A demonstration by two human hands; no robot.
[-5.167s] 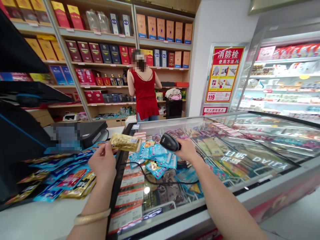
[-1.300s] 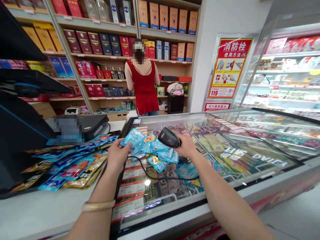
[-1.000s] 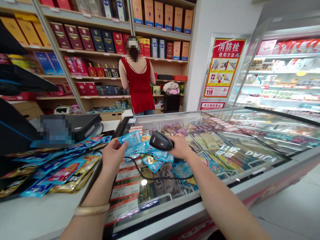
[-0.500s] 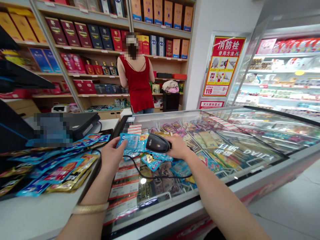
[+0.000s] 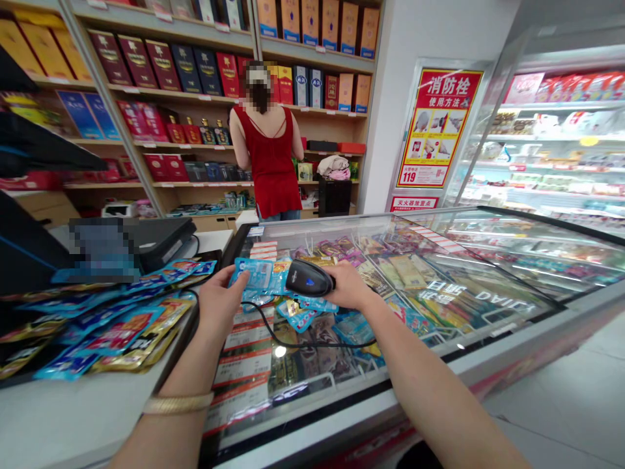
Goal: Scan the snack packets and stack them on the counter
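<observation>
My left hand point(image 5: 221, 301) pinches a blue packet point(image 5: 256, 273); my right hand point(image 5: 349, 285) grips a scanner point(image 5: 308, 279) above the freezer point(image 5: 351, 417).

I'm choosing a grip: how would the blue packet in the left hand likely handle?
The blue packet looks thin and flat, so it is probably light. Its film-like wrapper suggests it may bend easily, and the shiny surface could be slippery.

Shop interior. Wall shelving point(image 5: 170, 95), rows of boxed goods point(image 5: 161, 68), small tags point(image 5: 131, 88) beneath. Chest freezer point(image 5: 508, 345), 1, glass-topped, stocked with wrapped packets point(image 5: 410, 270). Lit display case point(image 5: 561, 168), tiered, holding packaged products point(image 5: 581, 88). Barcode scanner point(image 5: 309, 279), 1, handheld. Fire-hydrant poster point(image 5: 439, 127), 1, marked 119.
</observation>
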